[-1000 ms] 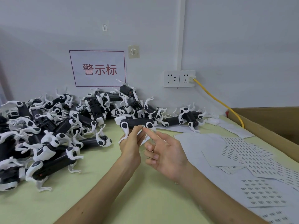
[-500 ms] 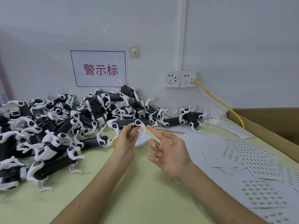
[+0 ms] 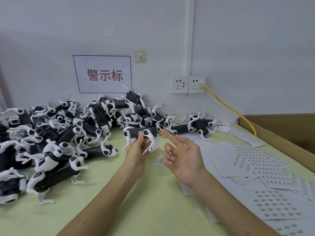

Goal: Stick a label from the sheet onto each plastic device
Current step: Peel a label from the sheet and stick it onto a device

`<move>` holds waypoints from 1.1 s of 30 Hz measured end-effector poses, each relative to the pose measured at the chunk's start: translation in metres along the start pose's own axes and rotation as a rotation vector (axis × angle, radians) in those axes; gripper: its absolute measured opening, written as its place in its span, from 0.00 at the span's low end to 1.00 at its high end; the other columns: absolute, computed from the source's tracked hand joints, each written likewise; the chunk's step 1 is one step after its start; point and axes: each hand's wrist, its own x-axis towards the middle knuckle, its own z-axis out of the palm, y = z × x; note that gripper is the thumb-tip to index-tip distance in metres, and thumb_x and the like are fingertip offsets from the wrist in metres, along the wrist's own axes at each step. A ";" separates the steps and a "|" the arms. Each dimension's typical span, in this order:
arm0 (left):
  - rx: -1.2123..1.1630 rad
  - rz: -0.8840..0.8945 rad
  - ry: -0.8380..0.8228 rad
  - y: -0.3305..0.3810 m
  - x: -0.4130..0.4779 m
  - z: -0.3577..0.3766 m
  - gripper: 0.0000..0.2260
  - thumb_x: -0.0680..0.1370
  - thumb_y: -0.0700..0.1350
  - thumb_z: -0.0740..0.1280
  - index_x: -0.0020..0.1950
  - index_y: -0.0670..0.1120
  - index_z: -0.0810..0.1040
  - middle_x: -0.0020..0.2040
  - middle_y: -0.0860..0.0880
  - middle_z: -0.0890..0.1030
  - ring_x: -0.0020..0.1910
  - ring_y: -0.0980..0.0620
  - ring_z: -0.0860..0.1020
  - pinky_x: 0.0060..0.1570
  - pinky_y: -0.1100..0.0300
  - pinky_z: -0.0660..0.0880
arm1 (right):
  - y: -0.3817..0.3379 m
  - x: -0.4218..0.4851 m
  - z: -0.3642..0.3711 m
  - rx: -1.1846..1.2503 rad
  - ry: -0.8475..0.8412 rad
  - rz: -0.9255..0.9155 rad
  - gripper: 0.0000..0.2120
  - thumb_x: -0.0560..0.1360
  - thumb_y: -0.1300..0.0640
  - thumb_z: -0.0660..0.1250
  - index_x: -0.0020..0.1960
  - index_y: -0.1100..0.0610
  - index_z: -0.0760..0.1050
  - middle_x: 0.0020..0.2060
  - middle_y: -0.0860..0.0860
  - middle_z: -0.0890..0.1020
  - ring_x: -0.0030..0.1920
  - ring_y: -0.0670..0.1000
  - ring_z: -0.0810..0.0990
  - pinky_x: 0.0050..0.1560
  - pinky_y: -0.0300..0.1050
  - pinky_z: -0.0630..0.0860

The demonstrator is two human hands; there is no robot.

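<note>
Judging by its black body and thin white legs, the plastic device (image 3: 134,132) should be light, rigid and a bit slick. Take it by the stout middle, since the legs look easy to snap. The left hand (image 3: 138,150) pinches it there, raised over the surface (image 3: 153,201) right of the pile (image 3: 51,133). The right hand (image 3: 180,155) is spread and holds nothing. A second ago its forefinger touched the device; now it sits just beside it.

Head view — downward, close over table (image 3: 153,210)
</note>
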 end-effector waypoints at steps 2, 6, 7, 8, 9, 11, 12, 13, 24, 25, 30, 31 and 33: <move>0.015 0.007 -0.056 -0.001 -0.001 0.000 0.14 0.85 0.50 0.62 0.42 0.46 0.77 0.31 0.54 0.79 0.32 0.58 0.78 0.44 0.62 0.74 | -0.001 0.000 -0.001 0.006 0.034 -0.014 0.23 0.73 0.51 0.64 0.66 0.56 0.79 0.31 0.52 0.72 0.29 0.50 0.60 0.34 0.43 0.57; 0.042 0.071 -0.149 -0.002 0.000 -0.001 0.12 0.84 0.47 0.64 0.41 0.48 0.77 0.31 0.55 0.79 0.31 0.59 0.78 0.37 0.68 0.75 | 0.000 -0.001 0.002 0.002 0.077 -0.020 0.21 0.74 0.52 0.63 0.64 0.56 0.80 0.31 0.52 0.71 0.30 0.50 0.59 0.34 0.44 0.56; 0.061 0.084 -0.151 -0.002 0.001 -0.001 0.14 0.84 0.46 0.64 0.39 0.49 0.78 0.30 0.56 0.79 0.31 0.60 0.78 0.37 0.68 0.75 | -0.001 -0.001 0.002 -0.001 0.082 -0.023 0.21 0.74 0.52 0.63 0.64 0.57 0.80 0.31 0.52 0.71 0.30 0.50 0.59 0.34 0.44 0.56; 0.078 0.098 -0.152 -0.004 0.002 -0.001 0.17 0.84 0.46 0.64 0.35 0.52 0.80 0.30 0.57 0.79 0.31 0.61 0.78 0.37 0.69 0.75 | -0.001 -0.002 0.003 -0.005 0.085 -0.027 0.22 0.74 0.52 0.64 0.64 0.57 0.80 0.31 0.52 0.71 0.30 0.50 0.59 0.35 0.44 0.55; 0.091 0.109 -0.156 -0.005 0.002 -0.001 0.22 0.84 0.46 0.63 0.30 0.52 0.81 0.29 0.57 0.78 0.31 0.62 0.78 0.37 0.70 0.75 | -0.001 -0.002 0.003 -0.010 0.086 -0.029 0.22 0.73 0.52 0.64 0.64 0.57 0.80 0.32 0.52 0.71 0.30 0.50 0.59 0.35 0.44 0.55; 0.123 0.120 -0.153 -0.007 0.003 0.000 0.25 0.84 0.47 0.64 0.26 0.52 0.81 0.30 0.57 0.79 0.31 0.62 0.78 0.38 0.70 0.75 | -0.003 -0.003 0.004 -0.019 0.086 -0.036 0.23 0.72 0.51 0.65 0.64 0.57 0.80 0.32 0.52 0.71 0.30 0.49 0.59 0.35 0.45 0.55; 0.133 0.124 -0.142 -0.008 0.003 -0.001 0.24 0.84 0.47 0.65 0.27 0.52 0.81 0.30 0.58 0.79 0.32 0.62 0.79 0.41 0.69 0.75 | -0.004 -0.003 0.004 -0.024 0.087 -0.040 0.23 0.72 0.52 0.65 0.64 0.57 0.80 0.32 0.52 0.71 0.30 0.49 0.59 0.35 0.45 0.55; 0.123 0.128 -0.127 -0.008 0.003 -0.001 0.23 0.83 0.46 0.66 0.27 0.52 0.81 0.31 0.57 0.80 0.33 0.62 0.79 0.44 0.67 0.75 | -0.005 -0.003 0.004 -0.029 0.089 -0.047 0.23 0.72 0.52 0.64 0.64 0.57 0.80 0.32 0.52 0.71 0.30 0.49 0.59 0.35 0.44 0.55; 0.222 0.166 -0.201 -0.007 0.000 -0.002 0.14 0.74 0.57 0.68 0.45 0.47 0.83 0.41 0.51 0.85 0.43 0.55 0.81 0.50 0.61 0.75 | -0.003 -0.001 0.005 -0.676 0.351 -0.298 0.09 0.75 0.55 0.72 0.55 0.52 0.80 0.47 0.44 0.81 0.44 0.46 0.77 0.43 0.39 0.71; 0.238 0.167 -0.213 -0.007 -0.001 -0.002 0.14 0.73 0.59 0.68 0.43 0.49 0.84 0.41 0.52 0.84 0.43 0.53 0.82 0.50 0.61 0.75 | -0.002 0.001 0.004 -0.750 0.359 -0.319 0.12 0.73 0.54 0.75 0.56 0.51 0.79 0.51 0.42 0.80 0.49 0.45 0.79 0.47 0.39 0.72; 0.338 0.191 -0.213 -0.011 -0.002 -0.001 0.20 0.75 0.58 0.72 0.55 0.41 0.84 0.50 0.43 0.87 0.52 0.44 0.85 0.62 0.49 0.79 | 0.006 0.003 0.005 -0.822 0.315 -0.336 0.25 0.72 0.51 0.77 0.65 0.45 0.73 0.55 0.39 0.78 0.50 0.38 0.82 0.48 0.34 0.75; 0.363 0.209 -0.215 -0.012 -0.003 0.000 0.21 0.76 0.57 0.74 0.56 0.39 0.83 0.50 0.41 0.87 0.51 0.45 0.85 0.64 0.46 0.78 | 0.007 0.003 0.004 -0.835 0.320 -0.350 0.23 0.72 0.52 0.77 0.64 0.45 0.73 0.55 0.41 0.79 0.47 0.39 0.82 0.49 0.36 0.77; 0.407 0.237 -0.239 -0.013 -0.004 0.003 0.22 0.73 0.56 0.74 0.55 0.38 0.83 0.49 0.38 0.86 0.48 0.49 0.83 0.64 0.45 0.77 | 0.005 0.004 0.001 -0.846 0.327 -0.348 0.23 0.72 0.52 0.77 0.63 0.45 0.75 0.54 0.44 0.81 0.49 0.44 0.82 0.54 0.43 0.79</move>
